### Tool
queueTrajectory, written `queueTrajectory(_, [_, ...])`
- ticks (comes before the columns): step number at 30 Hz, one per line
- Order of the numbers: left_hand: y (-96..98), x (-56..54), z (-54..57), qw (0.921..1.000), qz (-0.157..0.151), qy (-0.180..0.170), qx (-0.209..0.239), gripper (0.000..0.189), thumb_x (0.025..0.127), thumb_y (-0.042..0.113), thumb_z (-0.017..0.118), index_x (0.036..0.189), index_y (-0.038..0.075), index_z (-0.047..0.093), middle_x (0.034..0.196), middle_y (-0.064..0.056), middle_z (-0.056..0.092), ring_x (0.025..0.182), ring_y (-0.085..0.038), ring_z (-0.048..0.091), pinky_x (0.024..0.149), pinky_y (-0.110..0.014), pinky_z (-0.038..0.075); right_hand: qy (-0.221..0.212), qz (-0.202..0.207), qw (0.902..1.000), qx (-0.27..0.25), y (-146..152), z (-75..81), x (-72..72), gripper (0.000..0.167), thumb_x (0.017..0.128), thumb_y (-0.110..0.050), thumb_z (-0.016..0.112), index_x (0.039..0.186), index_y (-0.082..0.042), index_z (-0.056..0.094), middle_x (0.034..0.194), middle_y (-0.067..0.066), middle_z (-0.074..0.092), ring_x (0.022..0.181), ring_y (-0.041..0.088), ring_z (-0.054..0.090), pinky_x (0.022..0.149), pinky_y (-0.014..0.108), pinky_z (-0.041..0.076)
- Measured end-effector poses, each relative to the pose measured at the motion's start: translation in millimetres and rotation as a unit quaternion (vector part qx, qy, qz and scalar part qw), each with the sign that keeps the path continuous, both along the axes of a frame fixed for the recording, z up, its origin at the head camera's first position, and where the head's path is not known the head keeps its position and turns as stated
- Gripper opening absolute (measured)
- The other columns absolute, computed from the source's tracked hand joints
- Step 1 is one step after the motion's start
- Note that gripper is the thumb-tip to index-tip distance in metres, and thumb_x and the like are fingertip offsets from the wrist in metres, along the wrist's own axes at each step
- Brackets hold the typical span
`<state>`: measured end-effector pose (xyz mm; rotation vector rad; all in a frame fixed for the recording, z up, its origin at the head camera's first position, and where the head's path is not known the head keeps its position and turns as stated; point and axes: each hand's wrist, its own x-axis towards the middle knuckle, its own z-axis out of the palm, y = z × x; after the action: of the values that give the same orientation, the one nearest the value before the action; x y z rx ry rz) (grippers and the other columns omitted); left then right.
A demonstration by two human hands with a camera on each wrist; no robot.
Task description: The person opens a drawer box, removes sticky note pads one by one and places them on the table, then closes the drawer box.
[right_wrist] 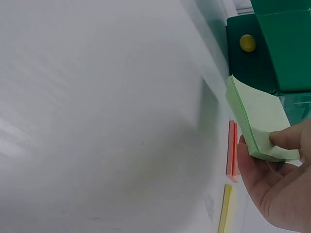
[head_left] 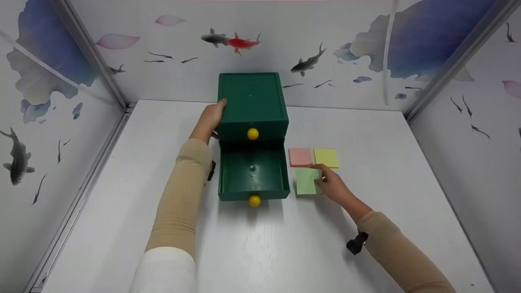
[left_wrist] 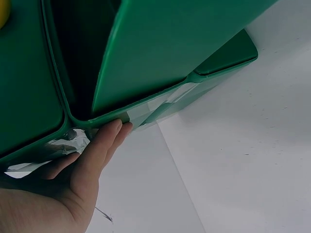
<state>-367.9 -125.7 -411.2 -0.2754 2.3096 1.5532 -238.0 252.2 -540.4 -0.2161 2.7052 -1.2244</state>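
Observation:
A green drawer cabinet [head_left: 250, 97] with yellow knobs stands at the back of the table. Its lower drawer [head_left: 260, 179] is pulled out, and nothing lies inside. My left hand [head_left: 208, 118] steadies the cabinet's left side; in the left wrist view its extended fingers [left_wrist: 99, 145] press flat along that wall. To the right of the drawer, my right hand [head_left: 336, 185] pinches a pad of light green sticky notes [head_left: 306, 181] between thumb and fingers. The right wrist view shows the green pad [right_wrist: 260, 114] held tilted, its thumb on the broad face.
A pink sticky-note pad [head_left: 300, 157] and a yellow one [head_left: 326, 158] lie side by side on the white table [head_left: 252, 248], just beyond the right hand. Behind the cabinet rises a white wall [head_left: 276, 24] printed with fish and petals; similar panels flank both sides.

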Motion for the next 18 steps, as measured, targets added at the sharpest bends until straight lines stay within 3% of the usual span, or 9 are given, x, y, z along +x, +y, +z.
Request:
queueTrajectory(9, [-0.4,0.1,-1.0,1.0000,0.004,0.000,0.003,0.073,0.100,0.057,0.029,0.150,0.003,0.033,0.132,-0.023,0.049,0.108,-0.038,0.058,0.080,-0.050,0.054,-0.077,-0.025,0.9967,-0.004,-10,-12.9,-9.3,0.045,0.100,-0.003,0.049,0.144,-0.012,0.042,0.141,0.017,0.044,0.112,0.030,0.046,0.090,0.044,0.046])
queueTrajectory(14, [1.1,0.1,-0.1,0.9999,0.012,0.002,-0.002,0.073,0.100,0.057,0.030,0.149,0.004,0.035,0.130,-0.023,0.051,0.104,-0.038,0.060,0.079,-0.050,0.054,-0.090,-0.033,0.9953,0.007,-13,-16.7,-13.8,0.047,0.101,-0.004,0.049,0.146,-0.013,0.041,0.139,0.017,0.046,0.110,0.030,0.047,0.085,0.041,0.047])
queueTrajectory(18, [1.6,-1.0,0.4,0.9999,0.014,-0.004,-0.007,0.074,0.099,0.058,0.030,0.149,0.004,0.035,0.129,-0.023,0.051,0.104,-0.038,0.060,0.080,-0.050,0.054,-0.080,-0.034,0.9957,0.032,-14,-17.2,-17.4,0.047,0.099,-0.005,0.053,0.145,-0.009,0.042,0.137,0.020,0.048,0.111,0.031,0.048,0.088,0.044,0.046])
